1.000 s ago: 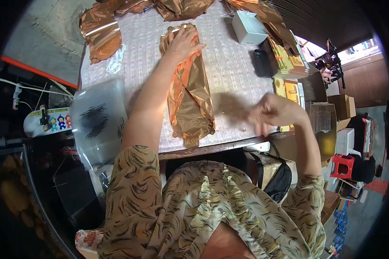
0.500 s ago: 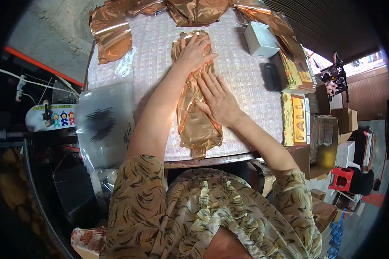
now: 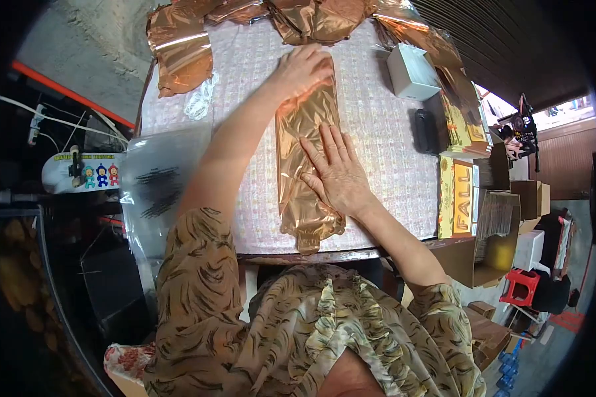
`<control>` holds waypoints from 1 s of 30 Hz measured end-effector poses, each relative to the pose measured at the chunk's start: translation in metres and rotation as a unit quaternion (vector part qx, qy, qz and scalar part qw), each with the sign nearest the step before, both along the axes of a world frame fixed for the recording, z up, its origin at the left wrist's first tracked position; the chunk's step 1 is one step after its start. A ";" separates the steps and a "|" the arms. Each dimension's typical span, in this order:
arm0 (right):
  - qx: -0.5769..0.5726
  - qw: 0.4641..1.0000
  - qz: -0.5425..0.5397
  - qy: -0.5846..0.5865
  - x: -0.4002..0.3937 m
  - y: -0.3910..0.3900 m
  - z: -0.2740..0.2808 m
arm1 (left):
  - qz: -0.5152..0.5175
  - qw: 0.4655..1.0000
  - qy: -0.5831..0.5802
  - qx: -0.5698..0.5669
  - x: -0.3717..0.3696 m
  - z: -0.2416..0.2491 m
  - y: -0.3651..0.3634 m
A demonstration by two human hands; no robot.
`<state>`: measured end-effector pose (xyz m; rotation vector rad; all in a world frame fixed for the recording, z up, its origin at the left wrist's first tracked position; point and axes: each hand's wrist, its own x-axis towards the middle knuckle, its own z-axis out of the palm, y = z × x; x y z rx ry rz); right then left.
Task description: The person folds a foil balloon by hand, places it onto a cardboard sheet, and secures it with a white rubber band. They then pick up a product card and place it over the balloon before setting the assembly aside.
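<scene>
Head view: A copper-coloured foil balloon [image 3: 300, 206] is lying flat along the middle of the counter [image 3: 391, 192], its tab [image 3: 308, 245] pointing toward the near edge. The left hand [image 3: 302, 71] is resting over the balloon's far end; the view is not showing whether its grip is pinching foil. The right hand [image 3: 341, 180] is lying palm-down across the nearer half, grip wide, fingers spreading. A white box [image 3: 414, 74] is standing at far right.

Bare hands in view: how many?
2: left bare hand at the far end of the long copper-coloured foil piece, right bare hand spread on its right side, nearer the person.
</scene>
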<state>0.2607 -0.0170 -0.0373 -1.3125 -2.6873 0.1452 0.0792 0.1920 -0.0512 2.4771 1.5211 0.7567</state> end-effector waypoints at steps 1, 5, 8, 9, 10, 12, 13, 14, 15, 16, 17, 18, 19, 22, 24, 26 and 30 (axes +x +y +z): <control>-0.002 1.000 -0.001 0.000 0.000 -0.001 0.000 | 0.001 1.000 -0.001 -0.002 -0.007 -0.001 0.012; -0.004 1.000 -0.002 0.002 0.000 -0.001 0.001 | -0.014 0.991 -0.099 0.092 -0.061 0.017 0.025; -0.002 1.000 -0.001 0.018 0.001 -0.002 0.001 | -0.011 0.993 -0.111 0.044 -0.095 0.037 -0.006; -0.001 1.000 -0.002 0.016 0.001 -0.002 0.002 | -0.041 0.996 -0.063 0.051 -0.101 0.041 -0.025; -0.002 1.000 -0.002 0.014 0.001 -0.002 0.002 | -0.042 0.996 -0.061 0.048 -0.105 0.043 -0.046; 0.002 1.000 -0.003 0.021 0.001 -0.002 0.000 | -0.141 0.988 0.000 0.057 -0.110 0.046 -0.087; 0.009 1.000 -0.001 0.025 0.002 -0.002 0.000 | -0.141 0.988 0.002 0.057 -0.108 0.043 -0.103; 0.010 1.000 0.000 0.025 0.002 -0.003 -0.001 | -0.109 0.993 -0.013 0.038 -0.105 0.040 -0.118; 0.012 1.000 -0.001 0.025 0.002 -0.003 -0.001 | -0.075 0.997 -0.028 0.021 -0.104 0.035 -0.126; 0.014 1.000 -0.001 0.025 0.002 -0.003 -0.002 | -0.074 0.997 -0.027 0.024 -0.103 0.032 -0.130; 0.017 1.000 -0.002 0.024 0.002 -0.002 -0.002 | -0.055 0.997 -0.046 0.029 -0.100 0.029 -0.131; 0.020 0.999 -0.002 0.028 0.002 -0.002 -0.002 | -0.038 0.997 -0.066 0.033 -0.096 0.030 -0.132; 0.021 0.999 -0.003 0.031 0.002 -0.003 -0.003 | -0.040 0.996 -0.068 0.034 -0.092 0.031 -0.130; 0.030 0.999 -0.003 0.025 0.002 -0.003 -0.004 | -0.074 0.993 -0.096 0.003 -0.072 0.035 -0.111; 0.030 0.999 -0.005 0.021 0.002 -0.004 -0.005 | -0.104 0.991 0.042 0.077 -0.048 0.031 -0.094; 0.030 0.999 -0.007 0.016 0.002 -0.003 -0.003 | -0.113 0.991 0.057 0.051 -0.026 0.028 -0.082; 0.023 0.999 -0.007 0.033 0.002 -0.003 0.001 | -0.137 0.986 0.097 0.009 -0.006 0.021 -0.058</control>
